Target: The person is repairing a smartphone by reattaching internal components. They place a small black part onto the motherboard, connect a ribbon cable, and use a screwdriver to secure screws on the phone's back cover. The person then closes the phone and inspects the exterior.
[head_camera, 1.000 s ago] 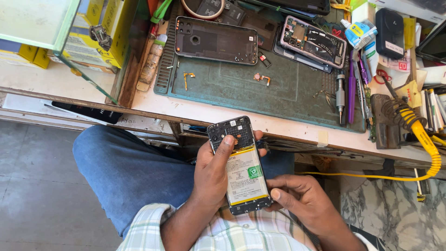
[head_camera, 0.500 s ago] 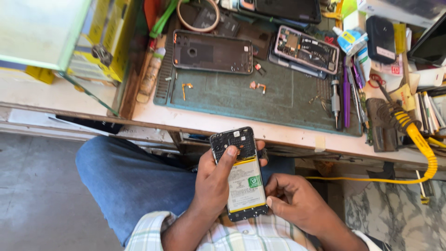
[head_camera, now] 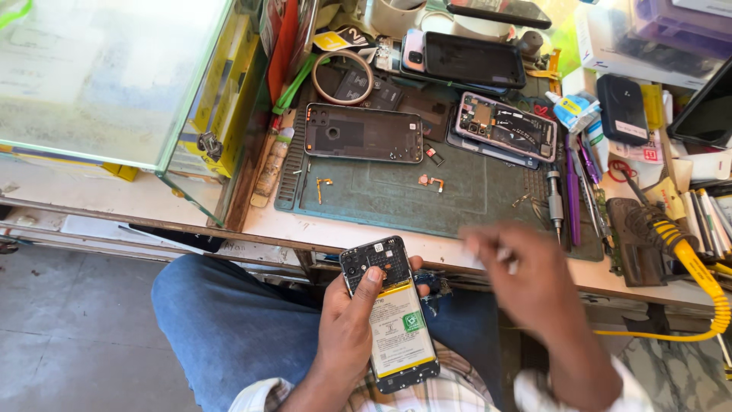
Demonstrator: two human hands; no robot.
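Seen from above, over the lap, in front of a crowded counter. Left hand closed around an opened phone with the back cover off, thumb lying on the dark upper part, yellow-edged battery with a white and green label facing up. Phone held above the blue-jeans knee, just below the counter edge, tilted a little to the left. Right hand raised beside the phone, apart from it, blurred by motion; fingers partly curled, something small and pale perhaps between them, cannot tell what or how firmly.

On the counter, a green work mat, carrying a dark back cover at its upper left and another opened phone at its upper right. Two small orange flex parts lying near the mat's middle. Screwdriver and purple tweezers along the right edge of the mat. Yellow coiled cable at far right. Glass case at far left.
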